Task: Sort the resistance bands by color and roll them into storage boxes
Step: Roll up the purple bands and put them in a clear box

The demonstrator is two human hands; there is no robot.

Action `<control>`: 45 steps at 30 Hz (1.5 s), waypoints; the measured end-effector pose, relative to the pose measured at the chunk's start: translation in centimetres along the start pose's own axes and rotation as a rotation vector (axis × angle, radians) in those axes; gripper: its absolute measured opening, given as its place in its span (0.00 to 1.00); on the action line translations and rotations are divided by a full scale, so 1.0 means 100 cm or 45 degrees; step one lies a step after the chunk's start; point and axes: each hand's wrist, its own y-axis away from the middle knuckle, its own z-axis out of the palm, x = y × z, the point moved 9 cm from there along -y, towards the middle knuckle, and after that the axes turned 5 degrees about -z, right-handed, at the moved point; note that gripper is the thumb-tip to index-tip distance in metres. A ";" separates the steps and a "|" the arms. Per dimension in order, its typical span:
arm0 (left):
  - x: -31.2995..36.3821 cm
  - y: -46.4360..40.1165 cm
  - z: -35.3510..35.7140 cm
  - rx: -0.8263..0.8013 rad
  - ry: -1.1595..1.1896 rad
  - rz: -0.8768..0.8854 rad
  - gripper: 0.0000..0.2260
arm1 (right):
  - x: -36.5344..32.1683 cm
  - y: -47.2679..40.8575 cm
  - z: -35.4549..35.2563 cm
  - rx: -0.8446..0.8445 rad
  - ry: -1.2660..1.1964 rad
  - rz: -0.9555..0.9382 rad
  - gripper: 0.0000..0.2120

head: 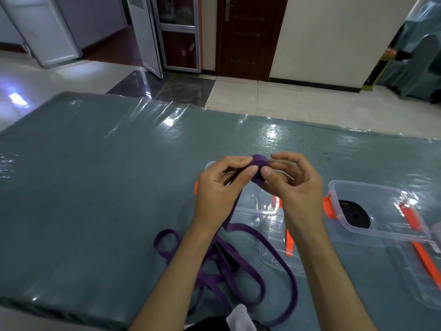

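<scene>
White floor tiles (pixel 274 101) and a dark wooden door (pixel 248 37) fill the background, with a glass-paned door (pixel 179 32) standing to the left of it. Nearer the camera, a table (pixel 83 175) under a shiny grey-green cover takes up most of the view.

On the right part of the table sits a clear storage box (pixel 372 209) with orange clips; a rolled black band (pixel 353 215) lies inside it. A clear lid (pixel 420 263) with an orange clip lies just beside it toward the near edge. A second clear box (pixel 257 209) sits behind and below the hands, mostly hidden by them, and another clear lid (pixel 279 252) rests in front of it.

A long purple band (pixel 238 266) sprawls in loose loops on the table between the forearms, and one strand rises from the pile to the hands.

Both forearms reach forward from the bottom of the view and meet above the second box. The left hand (pixel 219 185) has its palm turned inward, its fingers curled over the top and its thumb pressed against the side of a small purple roll (pixel 259 167). The right hand (pixel 296 180) faces it, thumb on the end of the roll and fingers bent behind it. Each grip is closed on the roll, which is held in the air between the fingertips, above the table.
</scene>
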 end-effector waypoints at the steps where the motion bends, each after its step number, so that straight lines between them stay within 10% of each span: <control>1: 0.001 0.000 0.002 -0.021 -0.001 0.016 0.10 | 0.000 0.000 0.000 0.015 -0.021 -0.004 0.09; 45: 0.013 -0.008 -0.002 -0.207 0.054 -0.009 0.16 | -0.009 0.004 0.008 -0.003 -0.044 -0.063 0.10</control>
